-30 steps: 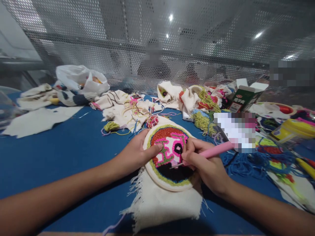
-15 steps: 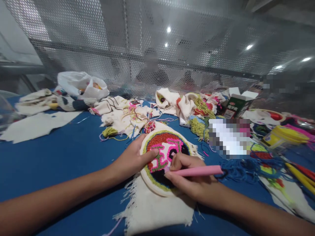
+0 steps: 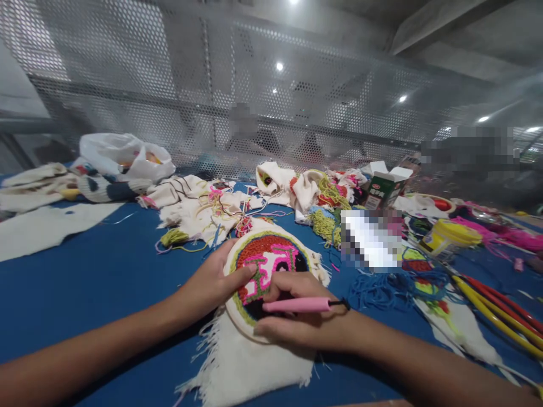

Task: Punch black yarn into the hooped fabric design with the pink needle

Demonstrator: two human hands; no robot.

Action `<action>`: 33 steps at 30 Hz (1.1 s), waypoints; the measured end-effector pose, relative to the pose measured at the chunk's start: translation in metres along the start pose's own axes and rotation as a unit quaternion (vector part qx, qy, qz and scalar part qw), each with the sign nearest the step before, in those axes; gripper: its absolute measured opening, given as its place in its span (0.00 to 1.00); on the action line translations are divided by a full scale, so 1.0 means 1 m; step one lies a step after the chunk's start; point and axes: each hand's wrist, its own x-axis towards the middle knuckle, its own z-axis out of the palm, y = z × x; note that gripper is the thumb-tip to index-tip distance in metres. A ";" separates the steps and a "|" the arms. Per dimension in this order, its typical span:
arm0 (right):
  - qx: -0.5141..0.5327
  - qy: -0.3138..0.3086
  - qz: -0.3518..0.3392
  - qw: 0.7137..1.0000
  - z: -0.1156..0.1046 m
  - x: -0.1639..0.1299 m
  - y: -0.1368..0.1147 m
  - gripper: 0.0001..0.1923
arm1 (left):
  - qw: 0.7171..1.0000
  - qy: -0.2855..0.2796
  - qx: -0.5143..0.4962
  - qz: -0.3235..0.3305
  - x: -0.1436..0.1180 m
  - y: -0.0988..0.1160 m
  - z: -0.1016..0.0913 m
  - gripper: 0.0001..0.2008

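A round embroidery hoop (image 3: 238,325) holds cream cloth (image 3: 258,370) with frayed edges. Inside it lies a looped yarn design (image 3: 265,247) in red, pink, green, black and white with a yellow-green border. My left hand (image 3: 218,277) grips the hoop's left side, its thumb pressed on the design. In the fingers of my right hand (image 3: 311,333) is a pink punch needle (image 3: 300,305), lying nearly level over the black lower part. Dark yarn trails from its rear end. My fingers hide the needle's tip.
Cream cloth scraps and yarn (image 3: 203,209) lie behind the hoop. A white plastic bag (image 3: 123,155) stands back left. On the right are a green box (image 3: 384,189), blue yarn (image 3: 377,291), a yellow-lidded tub (image 3: 449,234) and yellow-handled scissors (image 3: 494,311). A perforated metal screen (image 3: 186,96) rises behind.
The view has shifted, so most things appear further left. My right hand with the punch needle has moved slightly down over the black area and turned flatter. The left hand keeps its hold.
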 end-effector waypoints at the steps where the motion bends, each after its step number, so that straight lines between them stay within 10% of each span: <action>1: -0.009 0.000 0.000 1.000 -0.001 0.000 0.000 0.10 | 1.000 -0.001 -0.001 -0.004 0.000 -0.001 0.000 0.22; 33: 0.223 0.163 0.110 0.955 -0.002 0.004 0.012 0.15 | 1.000 -0.004 -0.014 -0.020 0.005 -0.005 -0.004 0.24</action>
